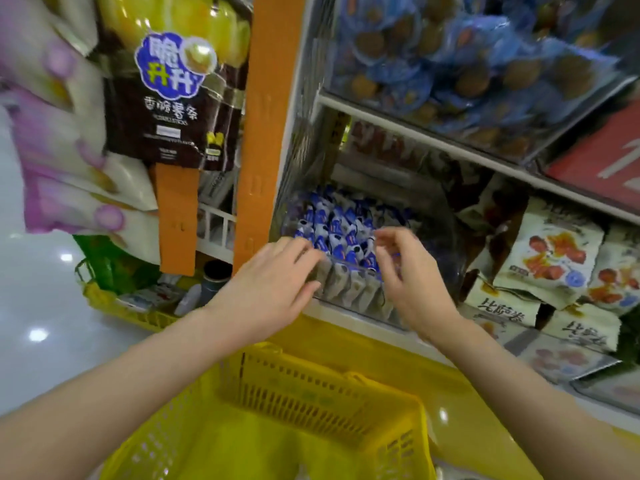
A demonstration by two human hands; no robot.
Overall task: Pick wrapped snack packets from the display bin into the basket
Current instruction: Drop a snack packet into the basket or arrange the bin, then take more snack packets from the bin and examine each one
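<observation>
Packets (341, 233): small, blue-and-white wrapped, filling the clear bin (446, 237). Left hand (273, 282) fingers spread on the front row; right hand (408, 271) fingers curled, empty. Basket (311, 386) below, yellow.

Views: one only, the head camera; no second view shares the scene.
Position: worn on the person's head, above and behind both forearms.
Direction: forward and steeply down, toward the display bin (360, 237) on the shelf (433, 140).
Nearness: close; the left hand (273, 275) and right hand (408, 271) sit mid-frame, and the yellow basket (311, 393) fills the lower edge just beneath the lens.
Lens: wide-angle; the orange upright (263, 133) leans and shelf lines slant.
Sharpness: edges blurred, especially the hanging bags (62, 133) at left.
</observation>
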